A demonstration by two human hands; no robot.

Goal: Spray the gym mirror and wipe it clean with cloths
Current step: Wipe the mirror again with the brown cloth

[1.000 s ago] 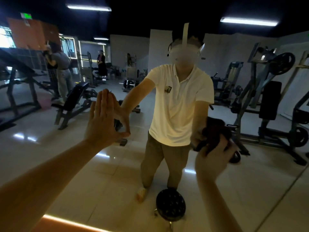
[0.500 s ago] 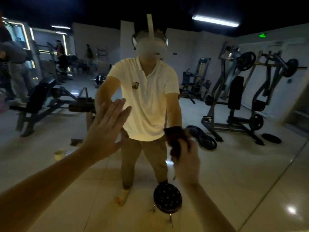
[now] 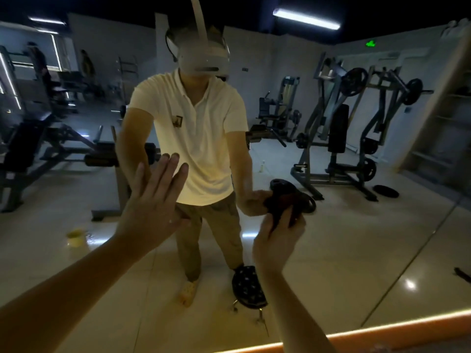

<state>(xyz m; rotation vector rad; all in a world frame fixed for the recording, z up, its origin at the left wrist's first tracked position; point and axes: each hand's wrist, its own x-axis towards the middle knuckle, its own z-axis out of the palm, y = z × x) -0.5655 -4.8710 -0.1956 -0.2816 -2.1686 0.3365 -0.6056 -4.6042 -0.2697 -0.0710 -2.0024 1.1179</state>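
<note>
The gym mirror [image 3: 356, 238] fills the whole view and reflects me in a white polo shirt with a headset. My left hand [image 3: 155, 202] lies flat against the glass, fingers spread, holding nothing. My right hand [image 3: 279, 235] is closed around a dark bunched cloth [image 3: 283, 202] and presses it to the mirror at waist height of the reflection. No spray bottle shows in either hand.
An orange-lit ledge [image 3: 382, 329] runs along the mirror's bottom edge. In the reflection are a small yellow cup [image 3: 75, 237] on the tiled floor, a round black stool [image 3: 248, 287], benches at left and weight machines [image 3: 339, 138] at right.
My view has swung to the right along the mirror. My right hand with the cloth moved across the glass, and my left hand stayed flat on it.
</note>
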